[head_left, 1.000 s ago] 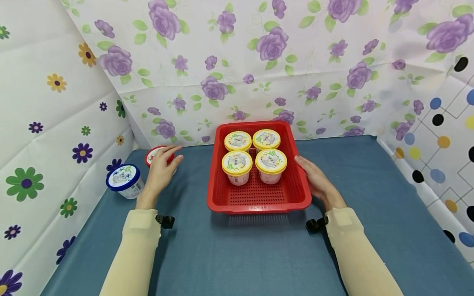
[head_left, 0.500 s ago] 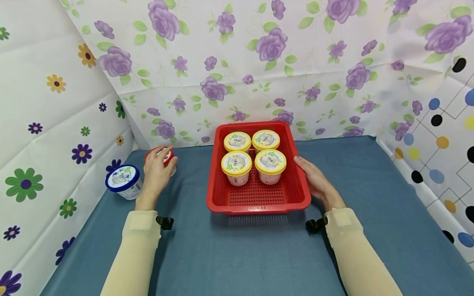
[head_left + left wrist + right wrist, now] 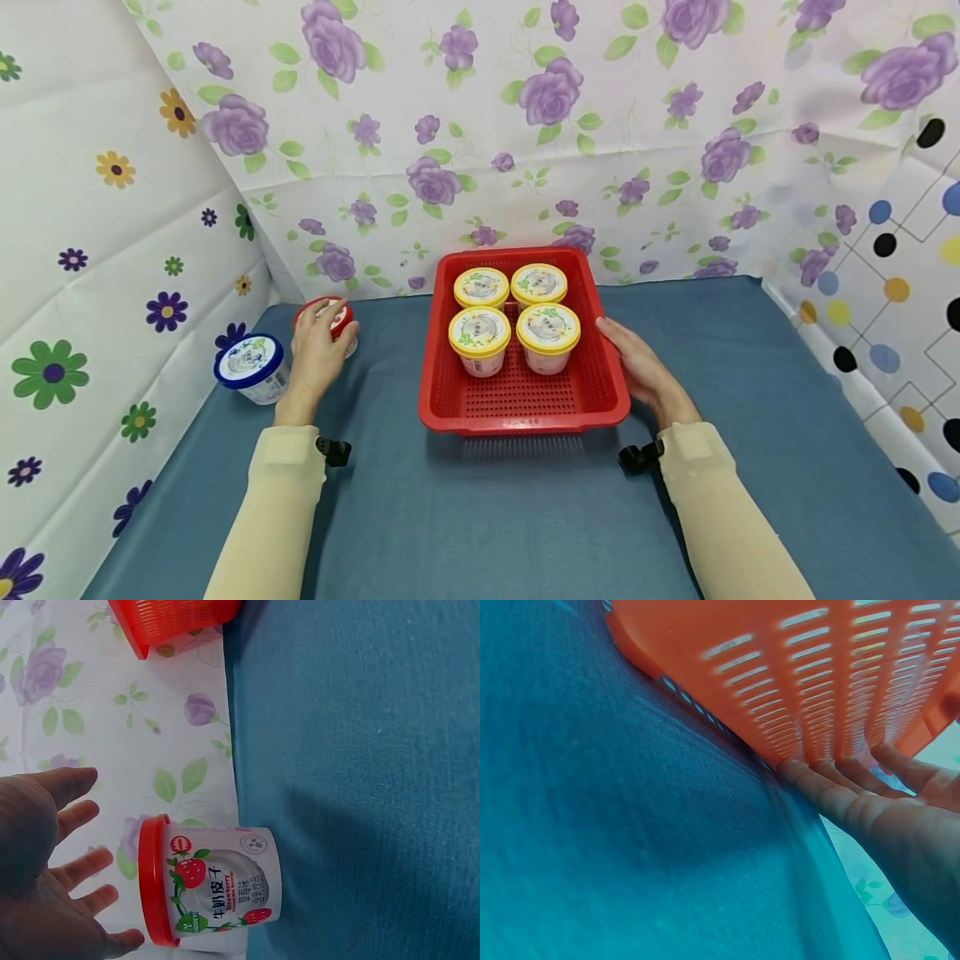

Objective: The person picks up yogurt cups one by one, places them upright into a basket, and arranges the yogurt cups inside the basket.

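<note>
My left hand [image 3: 318, 358] hovers over a cup with a red lid at the far left of the table. In the left wrist view this strawberry-printed cup [image 3: 225, 885] stands upright, and my fingers [image 3: 82, 868] are spread beside its lid without gripping it. My right hand [image 3: 647, 371] lies along the right side of a red plastic basket [image 3: 525, 424]. The right wrist view shows fairly straight fingers [image 3: 825, 787] against the basket's slotted wall. Inside the basket, towards its far end, stand several yellow-lidded cups [image 3: 480, 331] in two rows.
A blue-lidded cup [image 3: 250, 362] leans or stands at the left, close to the left hand. Blue cloth [image 3: 480, 517] covers the table. Flower-patterned sheets [image 3: 442, 179] enclose the back and left, and a dotted sheet [image 3: 892, 333] is at the right.
My left hand has come slightly left and down over the red-lidded cup, and its fingers bend more than a second ago. The right hand and basket stay put.
</note>
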`<state>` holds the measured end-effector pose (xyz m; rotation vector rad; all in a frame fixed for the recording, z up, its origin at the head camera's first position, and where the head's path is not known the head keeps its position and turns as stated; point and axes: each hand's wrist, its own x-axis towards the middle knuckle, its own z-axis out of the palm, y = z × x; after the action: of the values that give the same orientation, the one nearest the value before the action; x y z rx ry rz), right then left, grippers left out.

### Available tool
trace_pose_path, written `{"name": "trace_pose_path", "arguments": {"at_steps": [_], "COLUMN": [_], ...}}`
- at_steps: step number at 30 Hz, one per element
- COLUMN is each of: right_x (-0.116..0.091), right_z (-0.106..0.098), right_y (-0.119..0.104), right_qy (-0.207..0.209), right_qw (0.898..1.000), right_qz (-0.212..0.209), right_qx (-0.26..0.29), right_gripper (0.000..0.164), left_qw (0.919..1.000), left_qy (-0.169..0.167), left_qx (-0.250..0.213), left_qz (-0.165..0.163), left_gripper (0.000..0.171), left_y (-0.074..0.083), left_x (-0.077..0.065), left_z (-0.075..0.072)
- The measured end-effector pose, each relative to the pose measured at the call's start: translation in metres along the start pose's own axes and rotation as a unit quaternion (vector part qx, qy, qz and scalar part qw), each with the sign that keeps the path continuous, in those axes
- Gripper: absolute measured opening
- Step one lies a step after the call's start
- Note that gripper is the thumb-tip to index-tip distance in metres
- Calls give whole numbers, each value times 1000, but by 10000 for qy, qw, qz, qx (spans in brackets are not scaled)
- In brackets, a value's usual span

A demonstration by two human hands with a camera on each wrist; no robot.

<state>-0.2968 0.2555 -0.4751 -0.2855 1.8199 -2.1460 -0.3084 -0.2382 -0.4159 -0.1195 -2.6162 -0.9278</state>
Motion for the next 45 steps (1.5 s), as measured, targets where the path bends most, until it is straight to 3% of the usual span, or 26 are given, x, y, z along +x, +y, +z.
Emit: {"name": "trace_pose_path", "arguments": {"at_steps": [15,26,45], "right_x": [2,1,1], "right_z": [-2,-3,-2], "right_y": [2,2,1], "right_qy": [-26,-11,58], "right_qw": [10000,9999,10000], "right_qz": [-39,-52,16], "right_qx": [-49,-108,-74], "right_gripper": [60,62,62], "left_qw": [9996,9991,9999], "left_qy": [-44,-117,-74], "left_qx": [275,389,3], "left_qz": [99,-121,-75], "left_gripper": [47,48,46], "left_y": [-14,-19,-40], "left_x": [2,1,3], "left_z": [5,3,9]}}
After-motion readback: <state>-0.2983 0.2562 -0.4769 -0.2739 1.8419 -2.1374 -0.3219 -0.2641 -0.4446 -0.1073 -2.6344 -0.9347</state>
